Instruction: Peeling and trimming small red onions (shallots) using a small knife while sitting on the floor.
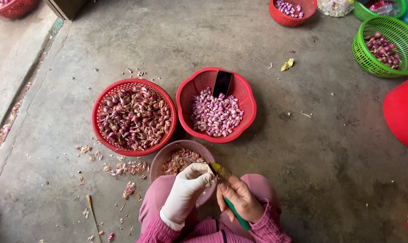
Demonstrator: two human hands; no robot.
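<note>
Mid-peel, I judge: my gloved left hand [186,191] pinches a small shallot [209,179] at lower centre, right hand [240,200] grips the green-handled knife [226,189]. Next comes a careful skin-deep cut.

Bare concrete floor [258,180] carries red baskets [134,117], green baskets [386,47] and scattered peelings [127,168].
</note>
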